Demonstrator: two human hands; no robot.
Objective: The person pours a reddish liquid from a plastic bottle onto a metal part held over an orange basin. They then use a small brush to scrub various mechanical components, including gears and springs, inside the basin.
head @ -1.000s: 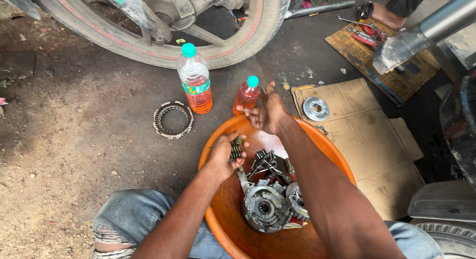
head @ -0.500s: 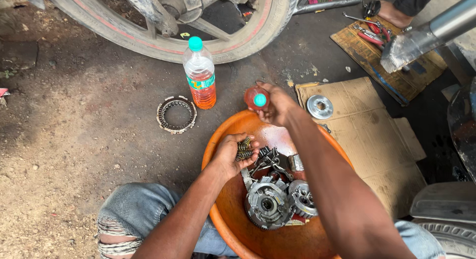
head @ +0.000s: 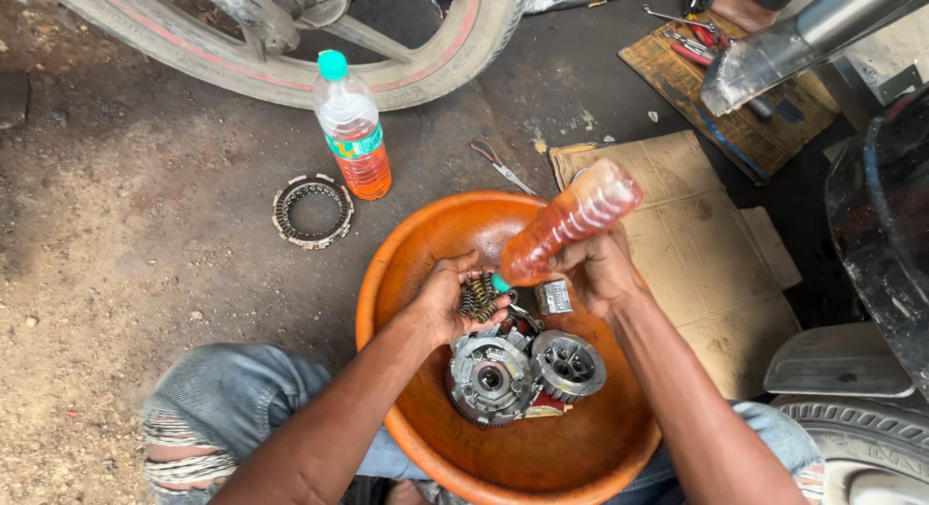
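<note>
My right hand (head: 598, 270) grips a small plastic bottle (head: 566, 220) of reddish liquid, tipped with its green cap down. The cap points at several small metal springs (head: 476, 296) cupped in my left hand (head: 445, 302). Both hands hover over an orange plastic basin (head: 402, 273). In the basin lie two round metal clutch parts (head: 523, 370) and a small metal block (head: 553, 296).
A taller bottle (head: 353, 128) with orange liquid stands on the dirt floor by a ring-shaped clutch plate (head: 312, 211). A motorcycle wheel (head: 319, 41) lies beyond. Scissors (head: 498, 164), cardboard (head: 697, 234) and a board with tools (head: 721, 74) sit to the right. An exhaust pipe (head: 803, 36) juts in.
My right hand picked up the small bottle from the floor, brought it over the basin and tipped it upside down onto the springs in my left hand.
</note>
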